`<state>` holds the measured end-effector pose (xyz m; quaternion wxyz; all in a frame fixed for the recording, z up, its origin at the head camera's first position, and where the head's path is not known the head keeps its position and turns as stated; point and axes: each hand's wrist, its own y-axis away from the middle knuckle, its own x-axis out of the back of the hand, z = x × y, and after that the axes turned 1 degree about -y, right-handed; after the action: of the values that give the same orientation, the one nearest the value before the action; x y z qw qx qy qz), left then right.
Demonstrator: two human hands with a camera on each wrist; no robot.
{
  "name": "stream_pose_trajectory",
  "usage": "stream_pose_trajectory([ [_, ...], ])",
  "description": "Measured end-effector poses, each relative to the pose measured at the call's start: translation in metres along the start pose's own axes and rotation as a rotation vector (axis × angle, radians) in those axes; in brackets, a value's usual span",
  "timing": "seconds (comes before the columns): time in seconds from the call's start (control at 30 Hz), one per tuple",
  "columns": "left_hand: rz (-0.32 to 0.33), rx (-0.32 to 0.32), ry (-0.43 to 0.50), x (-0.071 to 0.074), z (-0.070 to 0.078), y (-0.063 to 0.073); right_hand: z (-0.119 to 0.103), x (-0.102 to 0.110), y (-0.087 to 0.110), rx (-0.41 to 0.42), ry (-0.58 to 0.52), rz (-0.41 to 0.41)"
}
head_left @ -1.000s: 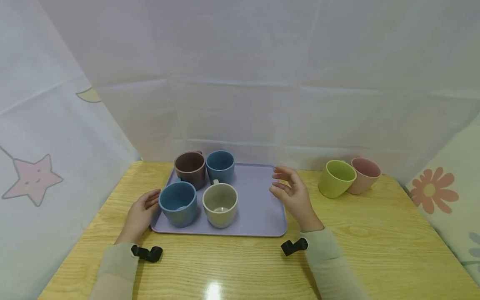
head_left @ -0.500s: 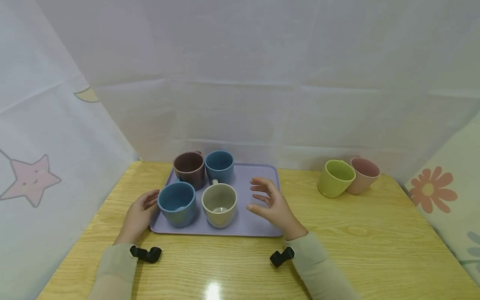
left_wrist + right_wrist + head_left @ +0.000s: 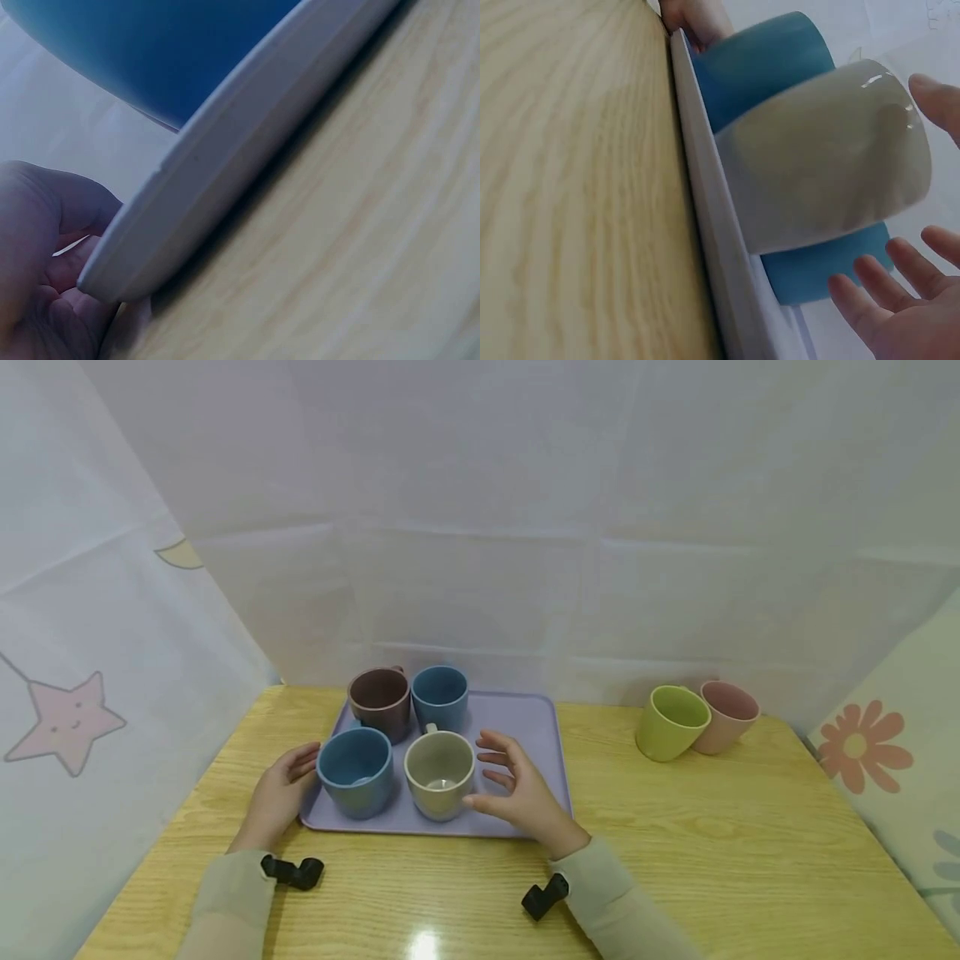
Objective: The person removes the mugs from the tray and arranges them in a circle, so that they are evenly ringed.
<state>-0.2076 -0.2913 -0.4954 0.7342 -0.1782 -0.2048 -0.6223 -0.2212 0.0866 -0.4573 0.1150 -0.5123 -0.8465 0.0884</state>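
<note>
From where I stand, the person's right hand (image 3: 521, 789) is wide and rounded, thumb and fingers apart, just beside the cream mug (image 3: 439, 777) and with hold of nothing; seen from its own wrist, a gap shows between the mug and the hand, whose palm is cut off by the picture's edge. The mug stands upright on the lilac tray (image 3: 517, 710), at the near side, its handle pointing away and mostly lost behind the rim.

The left hand (image 3: 276, 795) lies at the tray's left edge, fingers loosely bent beside the near blue mug (image 3: 356, 774). From the left wrist, the rim hides the fingertips, so I can't tell whether they grip the tray or merely touch it. Only a dim, cropped slice of that blue mug appears there.

Behind stand the brown mug (image 3: 380, 703) and the far blue mug (image 3: 440, 697), their lower parts partly covered by the nearer pair. Well off to the right, on the wooden table (image 3: 675, 860), the green mug (image 3: 671, 724) overlaps the pink mug (image 3: 726, 717); whether those two touch is hard to make out
</note>
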Motion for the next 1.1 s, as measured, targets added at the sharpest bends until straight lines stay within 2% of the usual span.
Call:
stream_pose_trajectory([
  [0.17,0.001,-0.005,0.003,0.000,0.000,-0.001,0.003,-0.013,-0.002,-0.042,0.003,0.006],
  [0.4,0.000,-0.009,0.007,-0.001,-0.003,-0.001,0.007,-0.029,-0.004,-0.092,0.069,0.016],
  [0.77,-0.006,-0.001,0.029,-0.002,-0.002,-0.003,0.014,-0.040,-0.009,-0.073,0.071,0.066],
  [1.1,0.001,-0.017,0.007,-0.001,-0.003,-0.002,0.015,-0.047,-0.009,-0.068,0.105,0.102],
])
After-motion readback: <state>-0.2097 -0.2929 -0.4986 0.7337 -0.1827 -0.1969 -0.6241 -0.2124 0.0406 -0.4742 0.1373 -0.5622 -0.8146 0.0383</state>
